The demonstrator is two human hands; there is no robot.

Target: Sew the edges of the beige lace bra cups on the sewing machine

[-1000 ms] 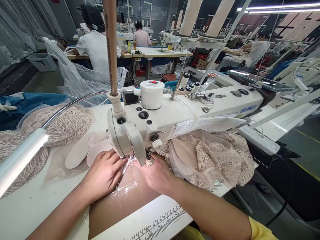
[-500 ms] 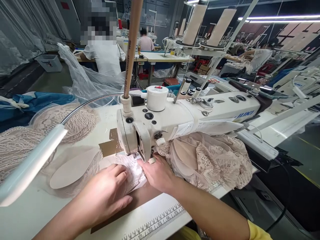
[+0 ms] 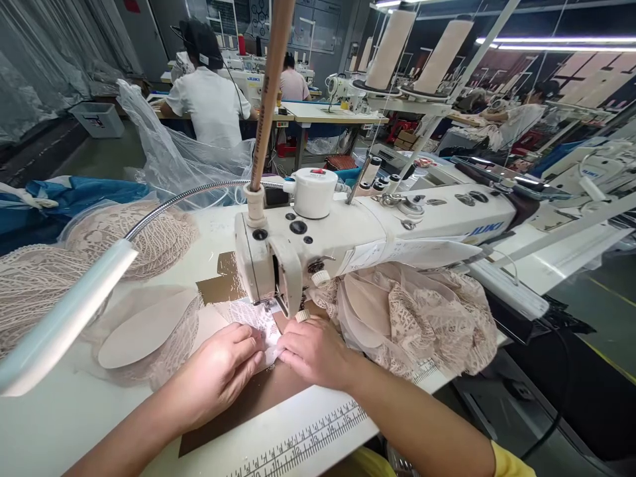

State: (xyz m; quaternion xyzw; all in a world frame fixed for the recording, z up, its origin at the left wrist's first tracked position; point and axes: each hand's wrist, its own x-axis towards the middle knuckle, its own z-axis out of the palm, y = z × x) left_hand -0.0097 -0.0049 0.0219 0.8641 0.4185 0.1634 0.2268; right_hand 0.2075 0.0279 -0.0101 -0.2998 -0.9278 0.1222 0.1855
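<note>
A pale lace piece lies under the needle area of a white sewing machine, lit brightly there. My left hand has its fingers bent and pressed together on the near left edge of the lace. Close by on the right, my right hand pinches the lace's near edge between thumb and fingers, just below the machine head. Beige lace and cup-shaped fabric pieces are heaped right of my right hand. A beige oval pad on sheer lace lies left of my left hand.
A lamp on a bendable neck reaches over the left side. Lace bundles lie at the table's far left. A printed ruler runs along the front edge. Thread cones stand behind the machine; a co-worker in white sits ahead.
My right hand has drawn back slightly from the needle area, and its fingers have closed on the lace edge. My left hand's thumb has come in against its fingers.
</note>
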